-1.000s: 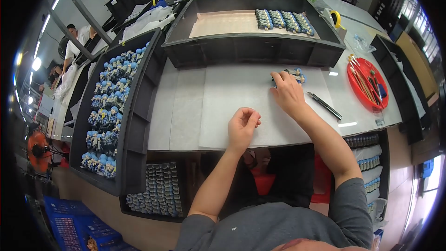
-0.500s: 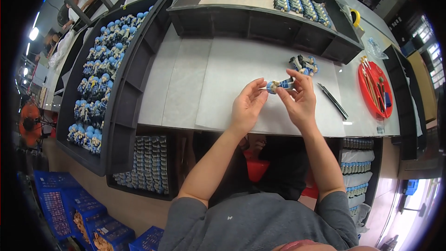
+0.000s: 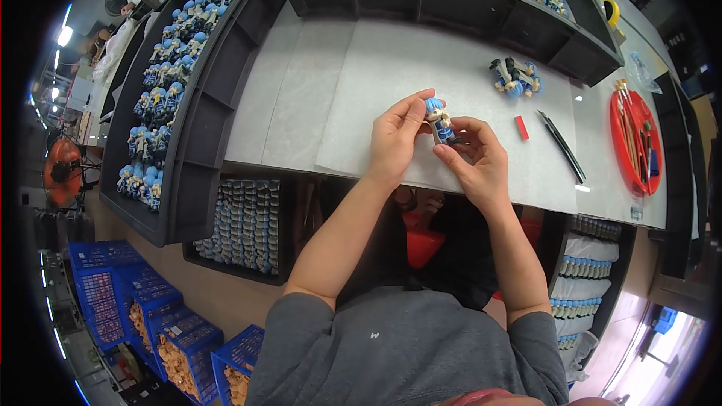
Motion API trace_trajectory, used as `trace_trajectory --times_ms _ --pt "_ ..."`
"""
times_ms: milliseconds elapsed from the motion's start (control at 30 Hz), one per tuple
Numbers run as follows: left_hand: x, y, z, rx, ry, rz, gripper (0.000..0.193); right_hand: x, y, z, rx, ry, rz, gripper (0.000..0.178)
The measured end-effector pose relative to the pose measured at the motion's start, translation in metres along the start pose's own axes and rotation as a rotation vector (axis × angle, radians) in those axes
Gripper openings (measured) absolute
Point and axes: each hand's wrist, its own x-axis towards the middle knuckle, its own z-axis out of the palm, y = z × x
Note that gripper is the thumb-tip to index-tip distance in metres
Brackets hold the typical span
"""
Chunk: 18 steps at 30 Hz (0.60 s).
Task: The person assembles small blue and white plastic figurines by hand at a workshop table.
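Between my hands, over the near part of the table, is a small figurine (image 3: 439, 122) with blue hair and blue-and-white clothing, its head tilted up toward the far side. My left hand (image 3: 398, 129) pinches it by the head. Around its lower end, the fingers of my right hand (image 3: 475, 156) are closed. A few similar figurines (image 3: 517, 77) lie in a small heap beyond my right hand. To the right of that hand, a small red block (image 3: 522, 128) and a dark pen (image 3: 562, 146) rest on the white sheet (image 3: 361, 128).
A black crate (image 3: 188, 173) with many figurines stands at the left, another black crate (image 3: 451, 19) along the back. A red tray (image 3: 636, 143) of brushes sits at the right. Below the table are figurine trays (image 3: 244, 229) and blue baskets (image 3: 180, 353).
The figurine has turned from lying sideways to head-up, and my left hand now grips its head. The red block has come into view beside the pen. The whole view has shifted.
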Motion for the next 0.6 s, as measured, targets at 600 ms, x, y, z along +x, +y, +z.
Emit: trace_trajectory --times_ms 600 --pt "-0.0005 -0.0006 0.0015 -0.030 0.007 0.000 0.026 0.0000 -0.0024 -0.0012 -0.067 -0.004 0.011 0.044"
